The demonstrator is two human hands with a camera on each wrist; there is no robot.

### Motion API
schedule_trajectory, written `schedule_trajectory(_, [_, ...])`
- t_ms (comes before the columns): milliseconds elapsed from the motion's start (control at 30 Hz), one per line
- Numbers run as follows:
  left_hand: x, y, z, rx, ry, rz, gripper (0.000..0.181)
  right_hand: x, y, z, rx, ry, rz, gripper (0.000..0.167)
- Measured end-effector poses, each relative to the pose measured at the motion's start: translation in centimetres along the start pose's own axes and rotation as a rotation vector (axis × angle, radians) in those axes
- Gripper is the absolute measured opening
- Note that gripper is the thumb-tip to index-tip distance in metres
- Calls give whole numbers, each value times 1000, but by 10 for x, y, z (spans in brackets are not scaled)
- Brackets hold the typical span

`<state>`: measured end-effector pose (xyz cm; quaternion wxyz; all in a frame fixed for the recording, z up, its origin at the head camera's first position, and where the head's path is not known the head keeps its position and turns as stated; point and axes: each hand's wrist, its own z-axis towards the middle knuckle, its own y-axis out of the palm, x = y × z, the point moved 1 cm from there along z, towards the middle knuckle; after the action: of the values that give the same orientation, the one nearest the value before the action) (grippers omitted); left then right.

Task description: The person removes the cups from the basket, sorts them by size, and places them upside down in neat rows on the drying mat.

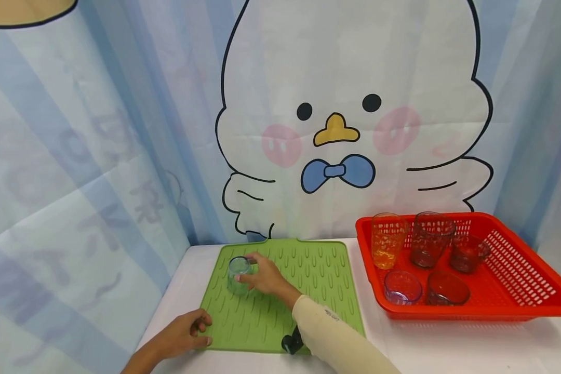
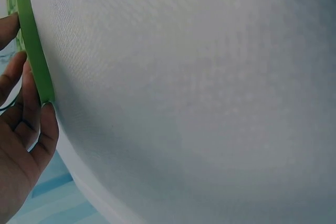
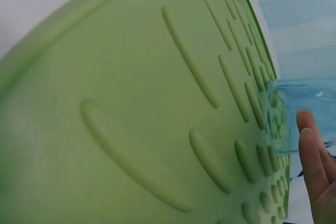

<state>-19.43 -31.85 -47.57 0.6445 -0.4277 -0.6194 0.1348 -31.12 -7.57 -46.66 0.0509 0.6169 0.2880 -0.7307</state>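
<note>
A clear, bluish drinking glass (image 1: 239, 280) stands on the left part of a green ridged mat (image 1: 304, 291). My right hand (image 1: 267, 275) holds it from the right side, thumb at the near side and a finger near the top. In the right wrist view, fingers lie against the glass (image 3: 294, 103), whose lower end meets the mat. My left hand (image 1: 182, 332) rests at the mat's near left corner with loosely bent fingers. Its fingertips touch the mat's green edge (image 2: 35, 51) in the left wrist view.
On the right, a red plastic basket (image 1: 449, 310) holds several glass cups, among them an amber tumbler (image 1: 387, 244) and a purplish glass bowl (image 1: 403, 288). A small black object (image 1: 292, 343) shows beside the right sleeve. A patterned curtain (image 1: 336, 67) hangs behind the white table.
</note>
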Motion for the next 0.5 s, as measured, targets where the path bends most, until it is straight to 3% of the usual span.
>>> schedule_trajectory(500, [1,-1,0,7,13,12,31,4,-1,0,-21,44,-57,74])
